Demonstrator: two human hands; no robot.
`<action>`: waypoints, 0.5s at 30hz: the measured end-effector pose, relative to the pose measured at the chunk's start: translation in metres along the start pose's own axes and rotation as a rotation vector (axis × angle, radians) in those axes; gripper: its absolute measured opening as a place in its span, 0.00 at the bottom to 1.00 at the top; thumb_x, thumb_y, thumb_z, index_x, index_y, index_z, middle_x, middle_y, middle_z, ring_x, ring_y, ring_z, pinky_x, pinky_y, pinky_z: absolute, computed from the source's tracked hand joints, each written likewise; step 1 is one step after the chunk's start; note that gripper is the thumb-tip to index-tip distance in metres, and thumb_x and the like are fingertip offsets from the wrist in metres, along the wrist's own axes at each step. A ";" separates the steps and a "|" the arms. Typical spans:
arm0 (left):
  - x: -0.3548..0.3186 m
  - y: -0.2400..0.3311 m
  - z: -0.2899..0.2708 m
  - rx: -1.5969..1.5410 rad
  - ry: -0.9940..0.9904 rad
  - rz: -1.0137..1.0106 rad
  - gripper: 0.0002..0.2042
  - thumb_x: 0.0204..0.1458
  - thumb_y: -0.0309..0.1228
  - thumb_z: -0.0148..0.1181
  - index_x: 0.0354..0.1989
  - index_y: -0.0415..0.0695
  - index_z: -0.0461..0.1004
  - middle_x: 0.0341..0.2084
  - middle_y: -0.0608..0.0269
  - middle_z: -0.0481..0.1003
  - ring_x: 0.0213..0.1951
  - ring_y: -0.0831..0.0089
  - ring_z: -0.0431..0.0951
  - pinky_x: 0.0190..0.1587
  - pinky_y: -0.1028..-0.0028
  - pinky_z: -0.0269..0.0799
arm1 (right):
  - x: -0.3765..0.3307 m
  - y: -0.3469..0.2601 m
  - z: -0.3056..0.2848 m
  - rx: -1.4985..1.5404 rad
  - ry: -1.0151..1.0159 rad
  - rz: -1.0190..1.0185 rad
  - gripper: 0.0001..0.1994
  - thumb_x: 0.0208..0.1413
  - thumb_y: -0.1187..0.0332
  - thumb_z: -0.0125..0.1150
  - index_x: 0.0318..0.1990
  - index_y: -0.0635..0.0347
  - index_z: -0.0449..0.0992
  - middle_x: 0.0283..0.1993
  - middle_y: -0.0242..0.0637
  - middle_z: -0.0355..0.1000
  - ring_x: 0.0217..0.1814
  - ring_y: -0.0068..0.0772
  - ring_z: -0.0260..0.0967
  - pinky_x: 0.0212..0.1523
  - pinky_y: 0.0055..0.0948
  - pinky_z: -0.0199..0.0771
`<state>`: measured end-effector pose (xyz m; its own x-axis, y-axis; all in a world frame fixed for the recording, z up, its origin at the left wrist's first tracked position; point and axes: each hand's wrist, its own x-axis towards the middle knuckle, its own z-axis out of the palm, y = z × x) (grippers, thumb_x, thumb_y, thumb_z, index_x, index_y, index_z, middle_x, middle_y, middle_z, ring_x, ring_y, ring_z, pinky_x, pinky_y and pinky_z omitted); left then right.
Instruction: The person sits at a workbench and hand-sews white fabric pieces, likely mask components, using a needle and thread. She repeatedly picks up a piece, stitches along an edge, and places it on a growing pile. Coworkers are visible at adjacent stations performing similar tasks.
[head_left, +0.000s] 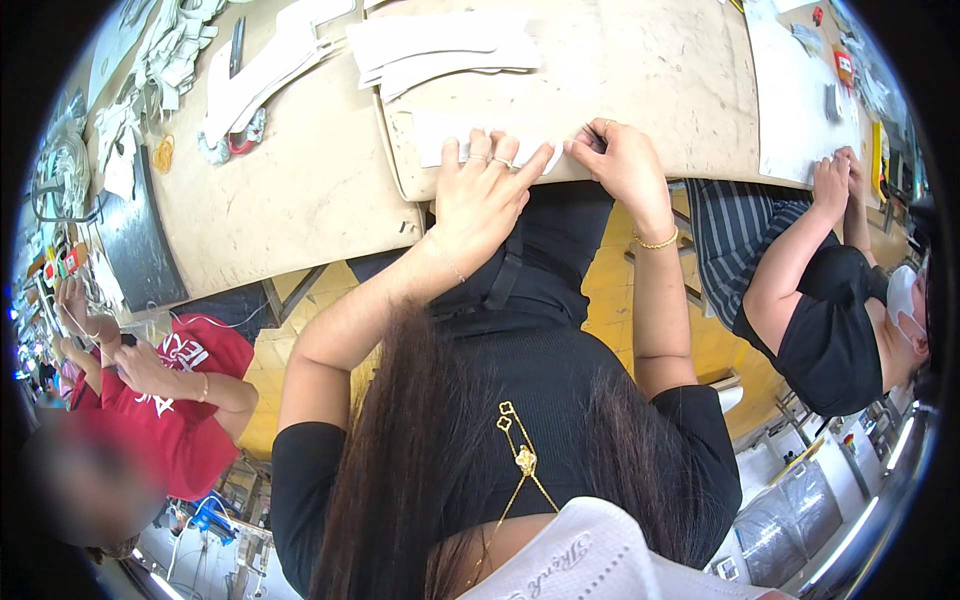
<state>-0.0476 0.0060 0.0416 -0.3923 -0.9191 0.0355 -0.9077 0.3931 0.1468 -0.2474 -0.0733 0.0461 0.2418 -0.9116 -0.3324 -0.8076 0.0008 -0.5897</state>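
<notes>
Lying lengthwise along the table's (290,215) near edge, the white piece (428,136) sits beneath the left hand (484,192), fingers spread, gripping nothing. Toward its right end, the right hand (627,166) angles inward, thumb and fingers pinched around something dark (594,138), perhaps a tool.

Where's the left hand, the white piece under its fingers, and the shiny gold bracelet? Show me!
Left hand (475,198): head view, on the back of the hand.
White piece (460,121): head view, on its bare strip beyond the fingers.
Gold bracelet (658,244): head view, on its chain.
</notes>
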 end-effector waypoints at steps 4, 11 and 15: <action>0.015 0.001 -0.002 -0.048 -0.015 0.032 0.24 0.53 0.33 0.60 0.62 0.56 0.71 0.39 0.61 0.72 0.45 0.63 0.73 0.48 0.59 0.62 | -0.003 -0.003 0.004 -0.209 0.243 -0.239 0.11 0.55 0.63 0.68 0.33 0.61 0.78 0.31 0.40 0.78 0.30 0.41 0.77 0.32 0.33 0.75; 0.059 -0.022 0.008 -0.099 0.122 0.155 0.19 0.57 0.33 0.57 0.59 0.55 0.75 0.35 0.62 0.73 0.38 0.67 0.75 0.45 0.65 0.62 | 0.035 0.004 -0.010 -0.295 0.320 -0.495 0.08 0.54 0.64 0.67 0.35 0.57 0.77 0.35 0.34 0.76 0.33 0.39 0.77 0.33 0.34 0.77; 0.055 -0.026 0.007 -0.111 0.099 0.166 0.20 0.57 0.36 0.61 0.59 0.56 0.75 0.39 0.60 0.74 0.42 0.65 0.74 0.47 0.65 0.62 | 0.019 0.008 -0.020 -0.071 0.173 -0.262 0.09 0.55 0.65 0.67 0.38 0.59 0.80 0.36 0.37 0.79 0.33 0.39 0.77 0.36 0.33 0.77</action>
<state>-0.0470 -0.0544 0.0325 -0.5132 -0.8424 0.1646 -0.8080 0.5388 0.2385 -0.2598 -0.0990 0.0500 0.3558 -0.9336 -0.0423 -0.7670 -0.2659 -0.5839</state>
